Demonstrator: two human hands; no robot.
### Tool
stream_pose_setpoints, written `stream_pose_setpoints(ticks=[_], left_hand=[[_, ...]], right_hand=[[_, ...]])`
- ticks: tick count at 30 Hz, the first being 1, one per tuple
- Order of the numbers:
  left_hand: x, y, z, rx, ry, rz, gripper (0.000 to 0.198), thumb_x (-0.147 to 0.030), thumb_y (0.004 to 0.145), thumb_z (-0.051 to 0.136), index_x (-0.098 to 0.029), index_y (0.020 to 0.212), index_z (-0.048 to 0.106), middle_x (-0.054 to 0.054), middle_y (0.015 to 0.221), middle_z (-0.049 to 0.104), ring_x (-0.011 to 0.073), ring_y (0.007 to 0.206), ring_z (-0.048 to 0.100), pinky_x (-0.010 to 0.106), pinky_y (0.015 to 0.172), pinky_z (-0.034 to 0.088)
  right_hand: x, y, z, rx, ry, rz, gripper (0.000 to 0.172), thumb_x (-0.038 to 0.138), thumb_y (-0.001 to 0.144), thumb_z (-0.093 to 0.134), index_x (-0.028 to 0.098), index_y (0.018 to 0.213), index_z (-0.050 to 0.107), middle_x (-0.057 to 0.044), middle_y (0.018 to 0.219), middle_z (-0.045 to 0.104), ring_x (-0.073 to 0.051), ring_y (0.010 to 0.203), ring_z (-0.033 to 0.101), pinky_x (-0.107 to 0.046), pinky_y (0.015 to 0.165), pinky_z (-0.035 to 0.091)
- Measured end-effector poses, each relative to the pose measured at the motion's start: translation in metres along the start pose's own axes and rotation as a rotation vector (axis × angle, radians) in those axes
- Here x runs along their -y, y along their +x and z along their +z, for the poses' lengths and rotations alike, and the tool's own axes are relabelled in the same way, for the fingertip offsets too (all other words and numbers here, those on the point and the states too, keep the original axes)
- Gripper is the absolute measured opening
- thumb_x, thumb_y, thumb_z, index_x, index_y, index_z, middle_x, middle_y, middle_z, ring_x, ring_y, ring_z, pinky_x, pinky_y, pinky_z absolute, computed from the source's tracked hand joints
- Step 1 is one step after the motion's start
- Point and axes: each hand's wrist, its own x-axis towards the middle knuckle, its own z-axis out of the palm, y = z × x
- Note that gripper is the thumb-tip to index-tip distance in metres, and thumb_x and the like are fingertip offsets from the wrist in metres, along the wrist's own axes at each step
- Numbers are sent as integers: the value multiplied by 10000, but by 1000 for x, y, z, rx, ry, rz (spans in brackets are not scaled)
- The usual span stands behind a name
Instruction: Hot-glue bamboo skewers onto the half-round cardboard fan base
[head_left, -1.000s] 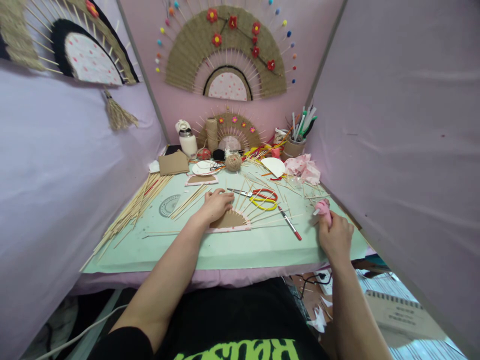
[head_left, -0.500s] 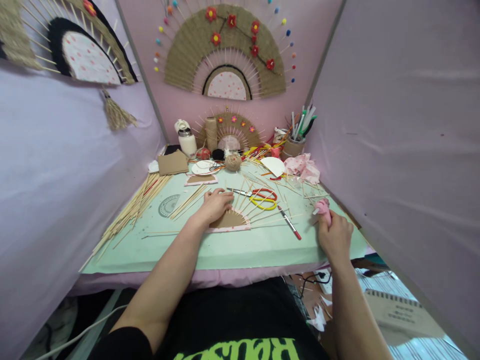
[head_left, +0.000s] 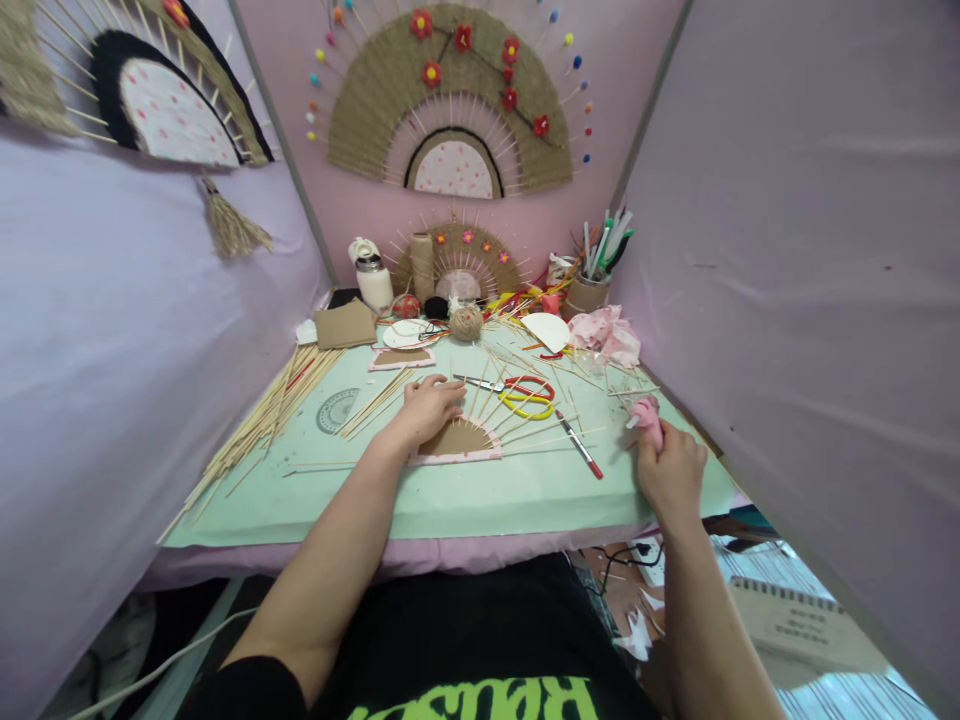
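My left hand [head_left: 426, 408] lies flat with fingers stretched out on a brown cardboard half-circle [head_left: 459, 441] edged in pink, from which thin wooden sticks fan outward. My right hand [head_left: 670, 472] is closed round a pink glue gun [head_left: 646, 417] near the right edge of the pale green mat [head_left: 480, 490]. A red pen [head_left: 579, 445] lies between the two hands. Scissors with red and yellow handles [head_left: 525, 394] rest just beyond the half-circle.
A long bundle of wooden sticks [head_left: 262, 425] lies along the mat's left side. At the back stand a ball of twine [head_left: 466, 323], a white bottle [head_left: 373, 280], a cup of pens [head_left: 591, 282], crumpled pink cloth [head_left: 611, 338] and a small fan [head_left: 459, 265]. Purple cloth walls close both sides.
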Motion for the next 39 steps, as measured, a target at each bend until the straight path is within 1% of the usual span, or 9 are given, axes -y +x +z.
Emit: stream_pose_setpoints(ticks=[6,11,18,26,32,39], left_hand=[[2,0,-1,-23,-20,-49,337,-243,886,584,-359,1187,682,-18,1439,581,296,1339,431,506,1017,293],[2,-1,-2,-13,-30,-50,334,-233,889,578,-349,1181,688,-12,1438,583,296,1343,428,509,1024,293],[4,-1,1,-32,-30,-36,325,-233,888,581,-346,1172,691,-10,1417,602,293,1328,438,512,1023,299],[3,-1,1,-37,-19,-28,306,-233,888,559,-356,1123,711,-25,1409,608,288,1320,453,502,1010,308],[0,-1,-2,-28,-23,-35,324,-235,881,570,-359,1149,704,-16,1411,606,291,1320,455,510,1024,304],[-2,-1,-5,8,-28,-35,322,-251,874,598,-361,1158,702,-14,1439,581,297,1340,431,526,1044,299]], right_hand=[[0,0,1,-19,16,0,480,448,948,353,105,1117,644,-173,896,618,-313,884,509,-451,854,352],[-1,0,2,-21,8,-3,478,436,940,360,95,1114,646,-182,904,631,-313,875,516,-450,854,360],[-2,-1,3,-43,13,-14,480,443,943,355,99,1116,642,-184,912,631,-317,893,514,-451,861,356],[-3,0,2,-22,13,-13,473,441,944,367,101,1126,641,-177,906,625,-314,885,512,-448,851,356],[-1,0,1,5,-3,-6,497,438,947,363,76,1149,637,-195,923,626,-325,901,513,-462,859,362],[0,0,-1,17,9,4,493,433,943,362,77,1148,635,-185,913,611,-317,903,500,-462,868,357]])
